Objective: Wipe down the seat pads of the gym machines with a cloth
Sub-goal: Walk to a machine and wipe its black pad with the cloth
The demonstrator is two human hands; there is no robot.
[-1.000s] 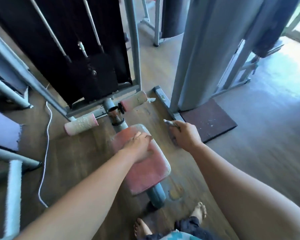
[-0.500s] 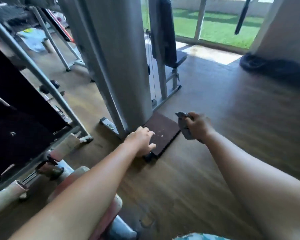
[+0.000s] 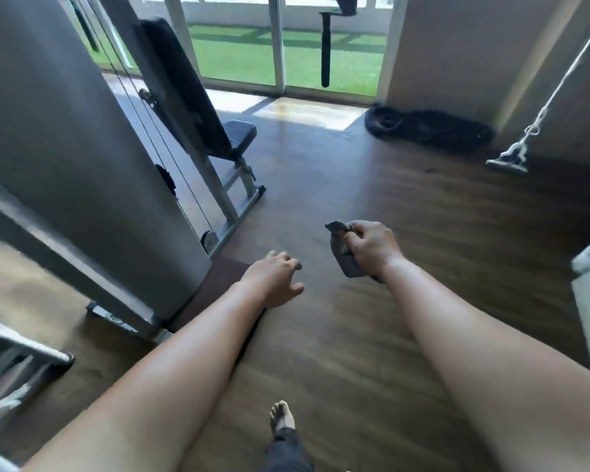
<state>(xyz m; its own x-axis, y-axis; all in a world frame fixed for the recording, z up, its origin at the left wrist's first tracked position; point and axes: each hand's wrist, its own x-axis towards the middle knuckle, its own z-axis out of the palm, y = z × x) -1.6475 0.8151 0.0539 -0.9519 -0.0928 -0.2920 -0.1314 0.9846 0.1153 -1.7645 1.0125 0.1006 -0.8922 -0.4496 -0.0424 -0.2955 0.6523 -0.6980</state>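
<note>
My right hand (image 3: 371, 245) is closed around a crumpled grey cloth (image 3: 342, 252), held in the air over the wooden floor. My left hand (image 3: 274, 279) hangs beside it with its fingers loosely apart and nothing in it. Ahead on the left stands a grey machine with a dark padded backrest (image 3: 181, 86) and a small dark grey seat pad (image 3: 240, 132) on a grey frame. Neither hand touches any pad. The red seat pad from before is out of view.
A wide grey machine column (image 3: 65, 137) with cables fills the left, on a dark floor mat (image 3: 218, 281). A metal bar (image 3: 24, 345) juts in at lower left. A cable handle (image 3: 508, 161) hangs at right, a dark bundle (image 3: 429, 126) lies by the wall, my foot (image 3: 281, 417) is below.
My view has swung right and up, away from the red seat pad. My left hand has come off that pad; my right hand still holds the cloth.
</note>
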